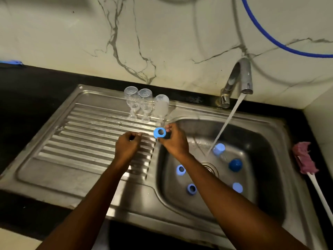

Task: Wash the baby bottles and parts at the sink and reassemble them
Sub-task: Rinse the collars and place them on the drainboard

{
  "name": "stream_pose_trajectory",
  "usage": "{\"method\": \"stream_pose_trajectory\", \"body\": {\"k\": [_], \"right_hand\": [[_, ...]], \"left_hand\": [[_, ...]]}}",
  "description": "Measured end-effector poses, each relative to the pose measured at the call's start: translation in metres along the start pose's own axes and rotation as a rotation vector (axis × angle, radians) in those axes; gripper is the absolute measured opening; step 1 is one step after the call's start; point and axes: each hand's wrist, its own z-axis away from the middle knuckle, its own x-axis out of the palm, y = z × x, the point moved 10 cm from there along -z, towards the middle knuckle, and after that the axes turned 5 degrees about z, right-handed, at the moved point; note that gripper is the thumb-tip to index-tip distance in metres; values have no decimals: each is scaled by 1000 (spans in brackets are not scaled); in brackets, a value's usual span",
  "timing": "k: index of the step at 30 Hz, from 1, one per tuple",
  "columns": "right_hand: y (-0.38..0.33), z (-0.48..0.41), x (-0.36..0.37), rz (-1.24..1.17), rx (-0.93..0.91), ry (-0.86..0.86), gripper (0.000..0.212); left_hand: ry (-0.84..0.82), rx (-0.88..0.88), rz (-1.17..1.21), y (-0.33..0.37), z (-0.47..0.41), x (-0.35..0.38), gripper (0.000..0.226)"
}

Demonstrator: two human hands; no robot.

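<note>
Now blue ring in right hand

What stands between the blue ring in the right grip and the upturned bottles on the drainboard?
Nothing visible. The right grip pinches the blue ring just in front of the three upturned bottles, with only drainboard ridges between. The left grip sits to the left, off that path.

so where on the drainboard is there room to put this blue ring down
The ribbed drainboard is bare across its left and front, from its left rim to the left hand. Three upturned bottles fill its back right corner. The basin is crowded: rings, caps and a capped bottle lie under and around the running water.
</note>
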Motion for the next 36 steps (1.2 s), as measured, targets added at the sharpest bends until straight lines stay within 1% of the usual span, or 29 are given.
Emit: {"method": "stream_pose_trajectory", "body": {"k": [7, 10, 12, 15, 18, 20, 23, 24, 25, 27, 28, 33, 36], "right_hand": [[-21, -2, 11, 209, -37, 89, 48], [-20, 0, 7, 191, -59, 85, 53], [-11, 4, 0, 123, -60, 92, 50], [15, 18, -19, 35, -38, 160, 36], [53, 35, -41, 17, 27, 236, 25], [82, 44, -51, 9, 93, 232, 20], [120, 54, -63, 104, 149, 203, 26], [129, 56, -65, 166, 168, 183, 26], [141, 58, -66, 206, 194, 153, 21], [163, 62, -61, 210, 233, 81, 11], [168, 63, -57, 230, 225, 41, 10], [176, 57, -5, 400, 84, -258, 22], [176, 48, 26, 445, -5, -354, 51]], "left_hand": [[-1, 45, -78, 9, 5, 0, 17], [-10, 86, -132, 18, 8, 10, 20], [-39, 107, -163, 22, 9, 21, 21], [-98, 116, -171, 25, 15, 42, 22], [-158, 159, -227, 30, 26, 67, 19], [-213, 182, -238, 30, 34, 87, 16], [-279, 191, -257, 27, 44, 115, 14], [-291, 197, -274, 25, 47, 124, 16], [-298, 206, -283, 24, 50, 131, 16], [-318, 218, -285, 22, 56, 144, 15], [-331, 215, -293, 19, 57, 151, 15], [-382, 133, -349, -10, 54, 174, 11], [-387, 94, -407, -26, 48, 181, 14]]}}
